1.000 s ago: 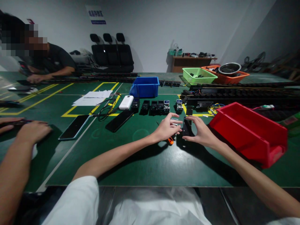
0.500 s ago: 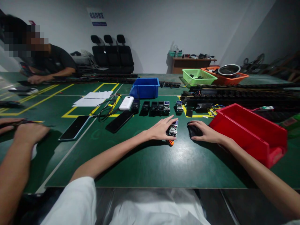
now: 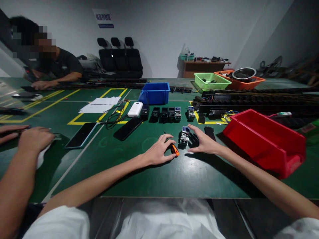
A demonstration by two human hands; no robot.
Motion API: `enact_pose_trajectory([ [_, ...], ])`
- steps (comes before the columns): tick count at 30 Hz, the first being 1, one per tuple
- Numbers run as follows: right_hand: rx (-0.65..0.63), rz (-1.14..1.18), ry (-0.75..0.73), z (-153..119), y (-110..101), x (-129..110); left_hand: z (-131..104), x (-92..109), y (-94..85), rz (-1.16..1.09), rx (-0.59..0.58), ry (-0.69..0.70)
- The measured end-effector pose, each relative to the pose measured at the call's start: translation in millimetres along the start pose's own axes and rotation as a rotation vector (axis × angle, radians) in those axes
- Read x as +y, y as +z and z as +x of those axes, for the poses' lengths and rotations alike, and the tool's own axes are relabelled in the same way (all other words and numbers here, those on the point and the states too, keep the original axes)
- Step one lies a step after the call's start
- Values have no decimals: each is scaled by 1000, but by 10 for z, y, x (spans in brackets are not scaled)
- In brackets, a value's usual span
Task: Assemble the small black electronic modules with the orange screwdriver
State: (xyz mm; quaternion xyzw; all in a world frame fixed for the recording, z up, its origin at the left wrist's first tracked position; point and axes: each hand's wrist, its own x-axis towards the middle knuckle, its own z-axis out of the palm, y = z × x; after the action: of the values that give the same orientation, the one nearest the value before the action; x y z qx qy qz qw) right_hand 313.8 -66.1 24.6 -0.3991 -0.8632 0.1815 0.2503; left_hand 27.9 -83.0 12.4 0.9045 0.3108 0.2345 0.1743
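Note:
My left hand (image 3: 159,151) is curled around an orange-and-black handled tool (image 3: 175,150), which looks like a small screwdriver with its thin tip pointing away from me. The fingers partly cover it. Just right of it, a small electronic module (image 3: 184,136) with a bare circuit board and a blue-framed top stands on the green table (image 3: 139,179). My right hand (image 3: 204,141) is beside that module, fingers spread, thumb and forefinger apart, with nothing in it. Beyond that hand lies a black cover-like piece (image 3: 210,132), partly hidden.
A row of similar black modules (image 3: 164,114) stands ahead, before a blue bin (image 3: 156,93). A red bin (image 3: 264,142) is close on the right. Phones (image 3: 128,128), a white power bank (image 3: 135,109) and papers (image 3: 98,105) lie left. A co-worker's hand (image 3: 36,141) works at far left.
My left hand has left the module and moved left with the orange-handled tool. My right hand has let go of the black piece and come left beside the module.

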Motion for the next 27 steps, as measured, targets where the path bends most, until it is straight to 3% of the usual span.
enact_pose_trajectory([
  [5,153,26,-9,151,254,-23,-8,-39,-44,53,-1,-27],
  [16,231,76,-51,407,430,39,47,53,-49,-32,-157,162],
  [20,270,126,4,412,450,70,79,14,-31,-34,-168,196],
  [27,491,248,74,372,370,-3,234,-9,42,-46,-180,247],
])
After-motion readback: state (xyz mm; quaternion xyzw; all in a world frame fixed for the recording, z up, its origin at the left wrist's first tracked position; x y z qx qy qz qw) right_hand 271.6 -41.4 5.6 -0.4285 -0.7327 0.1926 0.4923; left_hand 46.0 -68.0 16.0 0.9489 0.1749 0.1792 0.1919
